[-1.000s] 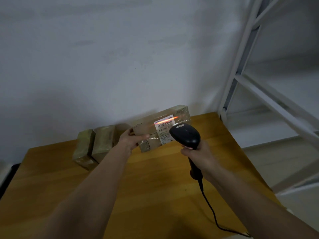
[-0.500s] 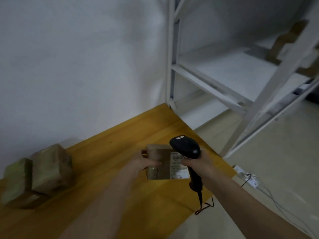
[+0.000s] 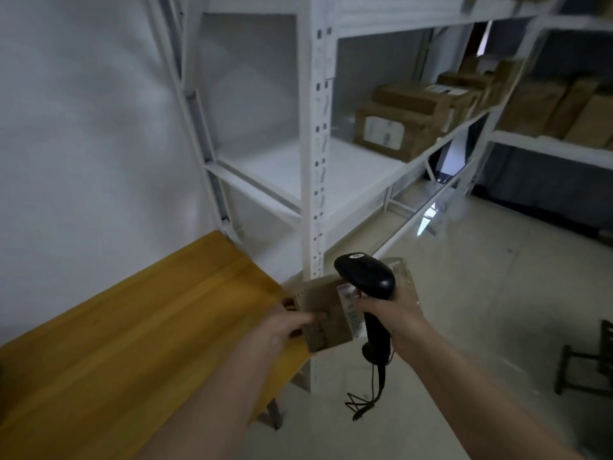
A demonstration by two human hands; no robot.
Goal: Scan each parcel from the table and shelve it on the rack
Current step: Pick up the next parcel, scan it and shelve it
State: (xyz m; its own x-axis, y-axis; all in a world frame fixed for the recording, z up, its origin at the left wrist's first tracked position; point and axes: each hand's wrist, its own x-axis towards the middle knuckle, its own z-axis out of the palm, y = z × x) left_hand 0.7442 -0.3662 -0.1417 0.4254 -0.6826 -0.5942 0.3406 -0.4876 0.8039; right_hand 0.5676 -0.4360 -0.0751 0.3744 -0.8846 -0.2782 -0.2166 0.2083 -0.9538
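My left hand (image 3: pixel 288 327) grips a small brown taped parcel (image 3: pixel 323 310) with a white label, held just past the right corner of the wooden table (image 3: pixel 132 343). My right hand (image 3: pixel 394 313) grips the handle of a black barcode scanner (image 3: pixel 365 277), whose head sits over the parcel's right end and hides part of the label. The scanner's cable (image 3: pixel 368 396) dangles below it. The white metal rack (image 3: pixel 315 144) rises right in front of me. Its nearest shelf (image 3: pixel 288 167) at about chest height is bare.
Several brown cardboard parcels (image 3: pixel 398 127) sit farther right on the same rack level, with more boxes (image 3: pixel 564 107) on a second rack behind. The white rack upright stands close behind the parcel. Pale floor (image 3: pixel 481 310) lies to the right, with a dark low frame (image 3: pixel 590 363) at the edge.
The view has swung right from the table to the rack. The parcel has been carried off the table toward the rack, with the scan line gone. The other parcels on the table are out of sight.
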